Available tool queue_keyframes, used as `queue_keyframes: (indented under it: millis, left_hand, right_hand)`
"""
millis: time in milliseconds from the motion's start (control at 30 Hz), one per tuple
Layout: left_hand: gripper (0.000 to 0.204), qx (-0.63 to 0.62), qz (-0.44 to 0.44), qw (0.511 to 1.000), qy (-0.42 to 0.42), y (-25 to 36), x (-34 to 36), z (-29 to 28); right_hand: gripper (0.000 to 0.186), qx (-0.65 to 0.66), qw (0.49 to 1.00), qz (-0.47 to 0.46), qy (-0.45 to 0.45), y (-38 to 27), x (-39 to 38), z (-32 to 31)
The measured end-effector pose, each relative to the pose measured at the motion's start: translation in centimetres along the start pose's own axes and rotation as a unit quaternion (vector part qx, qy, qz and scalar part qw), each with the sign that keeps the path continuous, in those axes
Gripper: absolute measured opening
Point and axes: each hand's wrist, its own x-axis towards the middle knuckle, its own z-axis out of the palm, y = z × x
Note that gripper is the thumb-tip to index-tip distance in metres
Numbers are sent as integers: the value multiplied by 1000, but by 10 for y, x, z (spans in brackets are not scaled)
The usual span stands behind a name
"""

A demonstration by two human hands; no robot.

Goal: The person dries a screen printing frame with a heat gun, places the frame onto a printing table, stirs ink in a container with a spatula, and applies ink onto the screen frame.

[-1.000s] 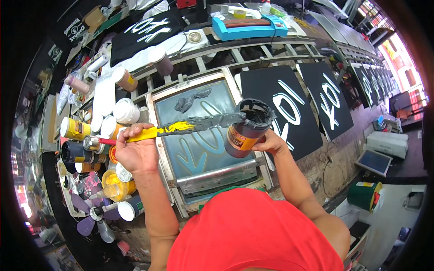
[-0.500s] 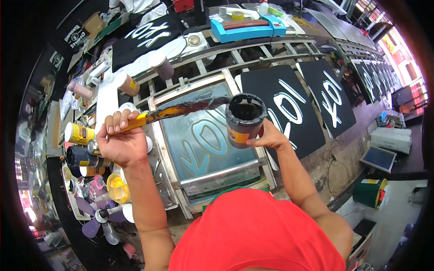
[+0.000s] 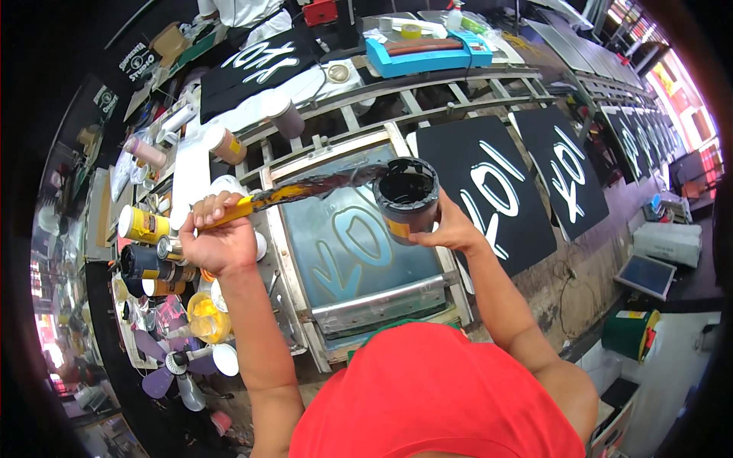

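My left hand [image 3: 221, 240] is closed round the yellow handle of a spatula [image 3: 313, 189], whose long blade is thickly smeared with black ink. The blade's tip reaches the rim of a dark plastic ink jar [image 3: 406, 219], open at the top and coated inside with black ink. My right hand [image 3: 456, 226] grips that jar from its right side and holds it tilted. Both are above a screen printing frame [image 3: 276, 229] with large lettering in its blue-grey mesh. A metal-edged bar [image 3: 380, 302] lies across the frame's near end.
Black printed panels [image 3: 489, 195] lie right of the frame. Ink jars and tubs [image 3: 145, 225] crowd the left, beside a purple-bladed fan [image 3: 177, 362]. A blue tray [image 3: 427, 55] stands at the back. Another person in white [image 3: 244, 11] is at the far left.
The ink jar has moved slightly left and tilted more toward the spatula. My left hand keeps its grip on the spatula. The whole view has shifted a little.
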Motion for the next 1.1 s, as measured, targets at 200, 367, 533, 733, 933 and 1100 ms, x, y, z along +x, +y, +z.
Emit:
queue_keyframes:
  millis: [200,367,533,733,933,1100]
  left_hand:
    - [23,1,-4,1000,4,-7,0,-13]
    - [23,40,42,991,122,-16,-10,-33]
    - [22,30,73,980,185,-30,-22,-60]
    - [21,-20,59,977,203,-45,-25,-84]
    - [21,3,92,959,268,-29,-13,-94]
    - [18,6,97,977,191,-5,-7,-97]
  right_hand:
    - [117,-32,999,3,-20,-5,9,-2]
    - [112,-76,995,10,68,-7,18,15]
    - [106,-183,959,30,214,2,29,48]
    - [100,-315,901,-5,299,29,38,85]
    - [99,-344,903,28,254,43,40,80]
    - [101,-385,887,9,254,42,45,65]
